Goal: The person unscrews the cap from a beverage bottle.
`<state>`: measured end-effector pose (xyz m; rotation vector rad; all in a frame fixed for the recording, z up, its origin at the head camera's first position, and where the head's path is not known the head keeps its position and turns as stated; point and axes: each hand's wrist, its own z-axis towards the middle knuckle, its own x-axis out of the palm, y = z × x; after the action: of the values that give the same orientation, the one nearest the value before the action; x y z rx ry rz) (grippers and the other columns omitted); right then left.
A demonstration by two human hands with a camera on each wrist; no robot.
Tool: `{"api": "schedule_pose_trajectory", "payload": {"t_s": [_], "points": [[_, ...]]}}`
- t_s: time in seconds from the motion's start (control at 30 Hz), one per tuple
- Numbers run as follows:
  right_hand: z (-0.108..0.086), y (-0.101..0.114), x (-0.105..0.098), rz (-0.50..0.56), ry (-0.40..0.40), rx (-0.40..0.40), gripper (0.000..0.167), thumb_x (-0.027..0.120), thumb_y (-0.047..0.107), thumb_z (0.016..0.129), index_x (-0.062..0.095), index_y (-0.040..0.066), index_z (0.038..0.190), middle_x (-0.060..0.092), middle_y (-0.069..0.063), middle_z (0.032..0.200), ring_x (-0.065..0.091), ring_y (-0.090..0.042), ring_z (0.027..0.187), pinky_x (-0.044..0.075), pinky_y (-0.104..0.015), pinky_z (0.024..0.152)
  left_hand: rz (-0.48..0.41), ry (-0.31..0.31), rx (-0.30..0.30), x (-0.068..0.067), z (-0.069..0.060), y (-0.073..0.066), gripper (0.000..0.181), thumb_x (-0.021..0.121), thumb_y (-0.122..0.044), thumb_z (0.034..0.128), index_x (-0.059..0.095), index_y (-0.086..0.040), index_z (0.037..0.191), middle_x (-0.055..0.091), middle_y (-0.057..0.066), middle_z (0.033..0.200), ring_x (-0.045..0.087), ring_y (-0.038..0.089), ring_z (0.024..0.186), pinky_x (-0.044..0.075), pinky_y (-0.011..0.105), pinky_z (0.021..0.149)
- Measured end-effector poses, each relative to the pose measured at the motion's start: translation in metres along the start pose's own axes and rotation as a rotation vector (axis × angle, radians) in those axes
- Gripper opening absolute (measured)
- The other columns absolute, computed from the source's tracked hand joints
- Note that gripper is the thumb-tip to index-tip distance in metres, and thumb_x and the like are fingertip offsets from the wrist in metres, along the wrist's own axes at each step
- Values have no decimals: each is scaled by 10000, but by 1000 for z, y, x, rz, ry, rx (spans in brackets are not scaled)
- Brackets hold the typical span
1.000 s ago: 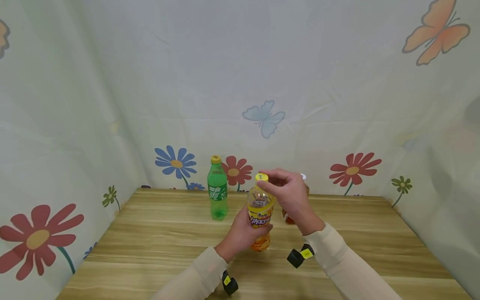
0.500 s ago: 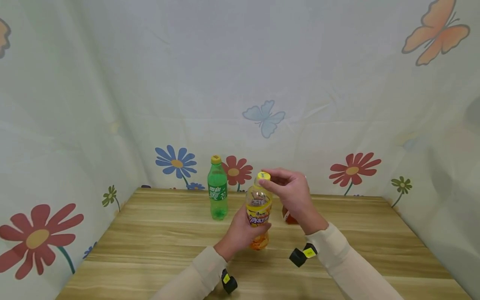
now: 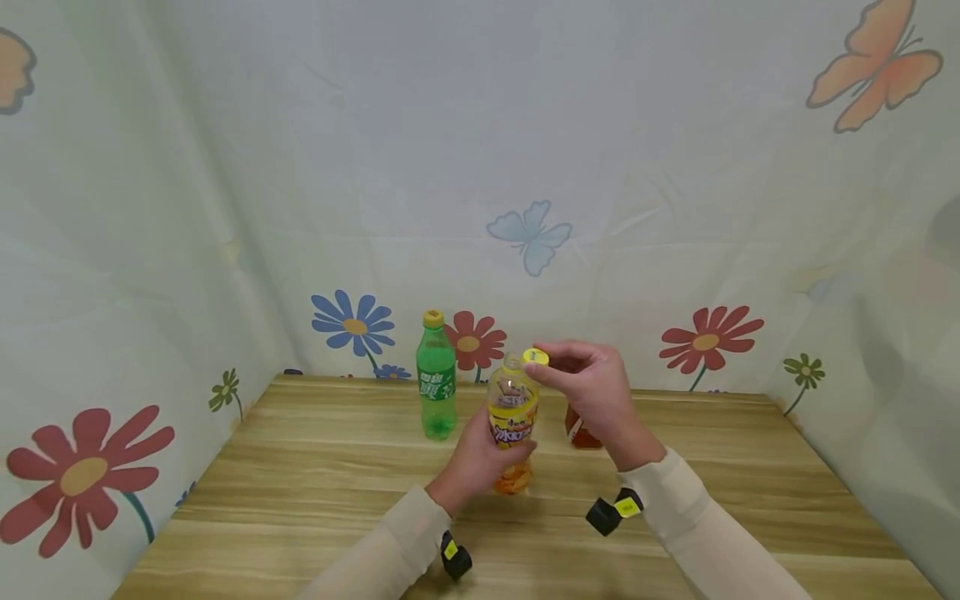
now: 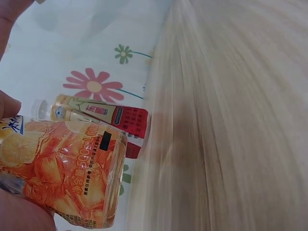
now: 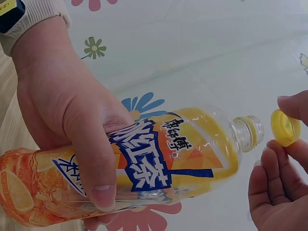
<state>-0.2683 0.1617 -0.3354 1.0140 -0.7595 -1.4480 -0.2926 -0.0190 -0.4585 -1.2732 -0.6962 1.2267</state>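
My left hand (image 3: 478,457) grips the orange-and-yellow tea bottle (image 3: 513,423) around its lower half, roughly upright. In the right wrist view the bottle's mouth (image 5: 249,133) is uncovered. Thumb and fingers of my right hand (image 3: 594,385) pinch the yellow cap (image 5: 285,128), which is apart from the neck by a small gap, its hollow side toward the mouth. The left wrist view shows the bottle's base (image 4: 113,180) off to the left, with part of my left hand beside it.
A green bottle (image 3: 436,379) with a yellow cap stands at the back left of the wooden table (image 3: 315,467). Behind my right hand is a red-labelled bottle (image 4: 103,115), mostly hidden in the head view. A flowered cloth (image 3: 420,167) hangs around the table.
The yellow cap has come off the bottle's neck and moved right with my right hand. My left hand and the tea bottle have shifted slightly left.
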Motion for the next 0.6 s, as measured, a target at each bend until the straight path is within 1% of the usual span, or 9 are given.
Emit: {"api": "schedule_pose_trajectory", "payload": {"t_s": [0.17, 0.33, 0.43, 0.6], "points": [[-1, -2, -2, -8, 16, -5, 356, 844, 190, 854, 751, 32, 1160, 770, 51, 1012, 735, -186, 905, 618, -264, 816, 1, -3, -24, -2, 5, 3, 633, 788, -276, 912, 436, -279, 1438, 621, -19, 1336, 627, 209, 1197, 524, 496, 1066], [-3, -3, -3, -5, 36, 3, 343, 847, 179, 849, 743, 38, 1144, 759, 38, 1020, 723, -197, 895, 614, -261, 796, 6, -7, -43, -4, 8, 3, 656, 795, -288, 904, 428, -276, 1447, 616, -17, 1348, 626, 211, 1204, 522, 498, 1069], [-3, -4, -3, -5, 41, 8, 343, 850, 189, 848, 744, 41, 1139, 763, 32, 1020, 725, -194, 890, 613, -261, 792, 18, -15, -48, -4, 9, 3, 642, 786, -271, 912, 430, -280, 1446, 615, -24, 1349, 627, 207, 1206, 515, 502, 1077], [-4, -7, -3, -9, 48, 23, 356, 857, 194, 839, 755, 45, 1146, 767, 22, 1031, 732, -206, 908, 612, -262, 795, 27, -18, -40, -4, 11, 4, 633, 780, -256, 918, 432, -298, 1445, 615, -38, 1350, 626, 203, 1217, 510, 506, 1084]]}}
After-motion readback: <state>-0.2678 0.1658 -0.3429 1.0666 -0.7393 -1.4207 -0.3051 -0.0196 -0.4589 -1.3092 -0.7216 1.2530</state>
